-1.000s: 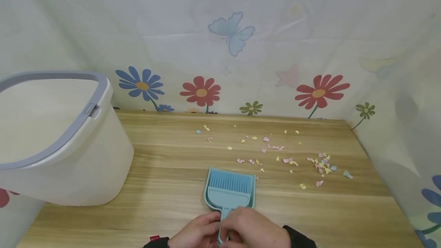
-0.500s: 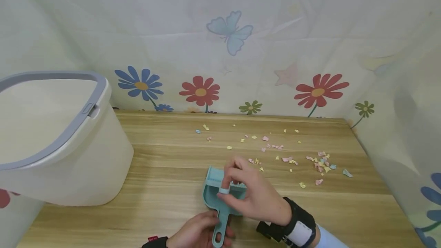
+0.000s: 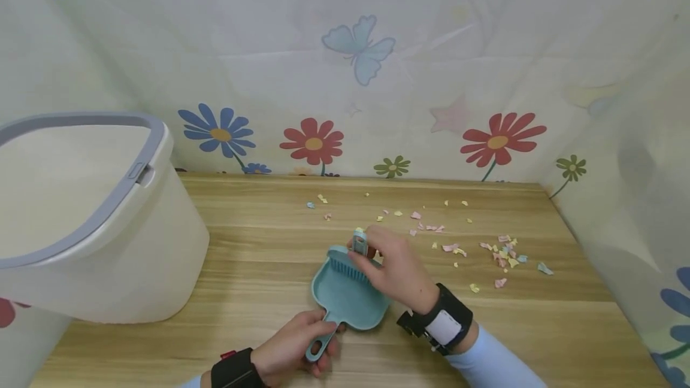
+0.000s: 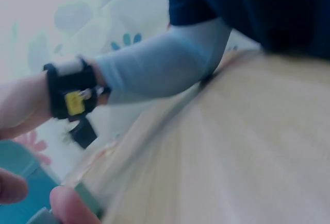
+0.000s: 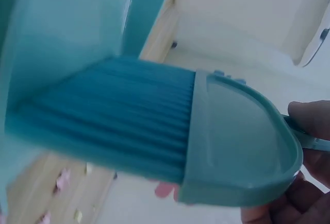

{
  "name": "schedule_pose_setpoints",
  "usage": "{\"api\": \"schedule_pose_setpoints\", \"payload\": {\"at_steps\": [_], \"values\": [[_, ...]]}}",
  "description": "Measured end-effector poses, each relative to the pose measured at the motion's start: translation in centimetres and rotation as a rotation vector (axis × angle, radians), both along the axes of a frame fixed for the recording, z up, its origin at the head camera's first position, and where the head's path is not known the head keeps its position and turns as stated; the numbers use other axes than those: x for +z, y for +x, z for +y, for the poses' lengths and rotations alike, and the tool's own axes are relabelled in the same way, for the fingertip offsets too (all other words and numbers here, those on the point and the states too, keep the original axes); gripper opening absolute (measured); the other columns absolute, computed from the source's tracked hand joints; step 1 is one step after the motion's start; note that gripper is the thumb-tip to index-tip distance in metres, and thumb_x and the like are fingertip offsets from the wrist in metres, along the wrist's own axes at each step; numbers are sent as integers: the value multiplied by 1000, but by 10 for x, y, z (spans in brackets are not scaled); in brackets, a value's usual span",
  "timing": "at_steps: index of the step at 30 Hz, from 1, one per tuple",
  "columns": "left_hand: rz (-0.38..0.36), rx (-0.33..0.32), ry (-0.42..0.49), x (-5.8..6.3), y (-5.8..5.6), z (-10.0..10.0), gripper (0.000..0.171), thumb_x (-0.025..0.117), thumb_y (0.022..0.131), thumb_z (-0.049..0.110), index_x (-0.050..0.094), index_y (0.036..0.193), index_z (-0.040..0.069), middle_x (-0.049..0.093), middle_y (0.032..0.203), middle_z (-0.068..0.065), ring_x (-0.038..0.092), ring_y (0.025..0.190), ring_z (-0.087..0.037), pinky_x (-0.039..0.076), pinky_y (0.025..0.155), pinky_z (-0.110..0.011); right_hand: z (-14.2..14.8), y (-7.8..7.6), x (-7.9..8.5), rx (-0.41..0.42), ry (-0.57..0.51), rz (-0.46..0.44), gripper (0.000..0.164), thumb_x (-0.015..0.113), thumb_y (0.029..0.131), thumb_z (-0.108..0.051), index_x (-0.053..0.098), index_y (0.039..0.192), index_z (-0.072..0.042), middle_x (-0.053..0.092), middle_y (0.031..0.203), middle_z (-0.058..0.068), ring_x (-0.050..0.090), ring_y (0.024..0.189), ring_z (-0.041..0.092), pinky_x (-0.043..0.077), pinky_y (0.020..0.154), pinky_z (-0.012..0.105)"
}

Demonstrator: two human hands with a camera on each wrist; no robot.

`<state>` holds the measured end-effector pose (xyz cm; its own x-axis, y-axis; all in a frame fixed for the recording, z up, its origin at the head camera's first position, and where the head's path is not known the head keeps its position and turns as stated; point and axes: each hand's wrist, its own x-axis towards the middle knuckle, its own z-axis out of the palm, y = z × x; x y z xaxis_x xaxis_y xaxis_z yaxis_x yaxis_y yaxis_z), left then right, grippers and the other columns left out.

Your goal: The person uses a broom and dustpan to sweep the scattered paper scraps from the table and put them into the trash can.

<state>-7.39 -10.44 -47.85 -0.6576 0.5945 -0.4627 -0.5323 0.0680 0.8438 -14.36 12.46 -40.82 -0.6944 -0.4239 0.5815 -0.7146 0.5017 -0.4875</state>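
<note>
In the head view my left hand (image 3: 293,340) grips the handle of a teal dustpan (image 3: 350,299) near the table's front. My right hand (image 3: 403,268) pinches the handle of a small teal hand brush (image 5: 242,141) at the pan's far edge. The brush stands handle up, its blue bristles (image 5: 113,116) pointing down into the pan in the right wrist view. My right hand hides part of the brush in the head view. Small torn paper scraps (image 3: 500,283) in pink, yellow and blue lie scattered behind and to the right of the pan.
A large white bin (image 3: 145,262) with a grey-blue rim and open top stands at the left. The wooden tabletop (image 3: 259,238) ends at a flower-printed cloth (image 3: 242,70) at the back, which also hangs along the right side.
My right hand has lifted the brush out of the dustpan, where it was nested, and turned it handle up, moving away. The left hand has shifted slightly left, tilting the pan's handle leftward.
</note>
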Motion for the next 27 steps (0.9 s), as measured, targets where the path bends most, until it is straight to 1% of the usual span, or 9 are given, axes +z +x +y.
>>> {"api": "schedule_pose_setpoints", "payload": {"at_steps": [2,6,8,11,13,15,18,21,27], "values": [[42,-7,-55,1,-8,-4,31,53,107,30,59,118,1,57,80,0,49,57,-9,44,52,-22,3,-2,0,-20,28,5,12,81,90,-10,70,94,-14,69,86,-4,55,69,3,50,60,25],[188,-33,-163,3,-24,-15,29,56,106,32,59,108,3,51,70,2,41,48,-7,35,44,-21,11,-6,6,-60,30,30,9,80,91,-11,72,96,-12,72,83,-2,57,66,2,51,57,26],[292,-55,-229,6,-31,-20,30,59,106,32,61,109,2,49,68,2,39,48,-8,33,44,-22,17,-7,11,-94,18,57,9,80,90,-11,73,96,-11,71,80,-3,57,64,3,49,56,25],[483,-90,-369,10,-40,-27,33,65,102,37,63,111,5,47,70,4,40,52,-8,33,47,-23,29,-9,19,-163,5,82,9,80,90,-11,74,95,-11,69,76,-3,56,61,6,44,53,22],[588,-106,-462,12,-43,-31,37,68,99,40,64,113,7,47,71,5,42,55,-8,34,51,-23,40,-9,24,-219,3,77,8,80,90,-12,73,95,-10,66,72,-3,53,58,8,40,51,22],[677,-110,-558,14,-45,-35,38,71,97,45,62,110,11,46,71,6,43,56,-7,35,52,-23,51,-9,28,-271,3,67,8,79,91,-11,73,96,-9,64,71,-2,51,58,10,39,52,22],[764,-99,-659,17,-45,-39,36,73,95,45,60,112,15,45,67,8,44,54,-7,34,50,-24,69,-8,30,-344,17,49,7,78,92,-9,72,96,-7,63,70,0,49,56,11,38,51,23],[843,-76,-744,21,-44,-41,29,74,95,40,61,111,20,44,65,10,43,54,-6,33,51,-24,84,-4,29,-403,56,60,8,78,91,-6,72,95,-6,64,71,1,49,56,10,39,50,23],[920,-28,-829,20,-47,-40,27,76,94,38,67,114,23,46,63,12,41,54,-4,31,51,-23,99,8,18,-468,185,134,14,79,86,-5,67,90,-5,68,73,6,55,55,12,46,51,25]]}}
